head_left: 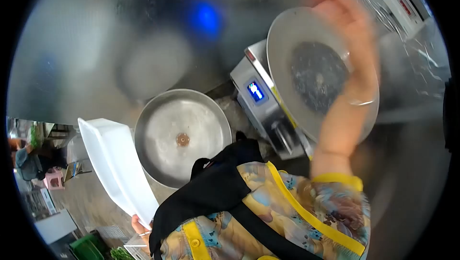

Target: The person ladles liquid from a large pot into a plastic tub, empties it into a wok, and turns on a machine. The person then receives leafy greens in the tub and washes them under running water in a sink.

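Note:
My left hand, low at the left, grips the near end of a long white plastic tray, which is tilted on its side; its fingers are mostly hidden. My right hand is smeared by motion over the far rim of a wide grey wok, and I cannot tell if it touches it. Dark, glistening contents show at the bottom of the wok. The wok sits tilted on a steel cooker with a lit blue display.
A round steel basin with a brown drain spot stands between the tray and the cooker. A white scale-like device with red digits is at the far right, near clear plastic wrap. At left are a pink stool and a green bin.

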`<act>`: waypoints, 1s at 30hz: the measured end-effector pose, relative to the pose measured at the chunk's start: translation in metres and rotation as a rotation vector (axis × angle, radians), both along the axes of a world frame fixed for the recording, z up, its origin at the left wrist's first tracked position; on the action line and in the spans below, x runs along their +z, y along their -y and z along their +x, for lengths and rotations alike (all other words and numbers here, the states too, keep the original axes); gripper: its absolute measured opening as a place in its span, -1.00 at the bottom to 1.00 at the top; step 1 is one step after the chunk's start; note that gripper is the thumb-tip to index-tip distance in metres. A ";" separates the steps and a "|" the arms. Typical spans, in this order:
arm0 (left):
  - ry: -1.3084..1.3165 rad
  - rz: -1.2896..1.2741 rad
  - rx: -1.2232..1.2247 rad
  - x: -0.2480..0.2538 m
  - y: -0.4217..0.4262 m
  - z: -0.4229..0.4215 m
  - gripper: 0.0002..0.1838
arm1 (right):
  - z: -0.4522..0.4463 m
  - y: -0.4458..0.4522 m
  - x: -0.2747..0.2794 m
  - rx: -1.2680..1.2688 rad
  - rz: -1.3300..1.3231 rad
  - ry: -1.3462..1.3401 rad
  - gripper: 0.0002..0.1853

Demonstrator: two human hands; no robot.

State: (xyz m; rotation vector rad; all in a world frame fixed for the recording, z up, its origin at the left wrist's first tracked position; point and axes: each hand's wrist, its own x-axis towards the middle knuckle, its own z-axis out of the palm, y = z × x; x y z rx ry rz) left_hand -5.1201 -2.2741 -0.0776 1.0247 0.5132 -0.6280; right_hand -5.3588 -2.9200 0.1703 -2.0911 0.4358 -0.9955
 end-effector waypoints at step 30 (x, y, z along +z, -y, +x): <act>-0.368 0.120 0.674 -0.101 -0.284 -0.216 -0.64 | -0.054 -0.172 -0.385 -0.366 -0.252 -1.305 -0.57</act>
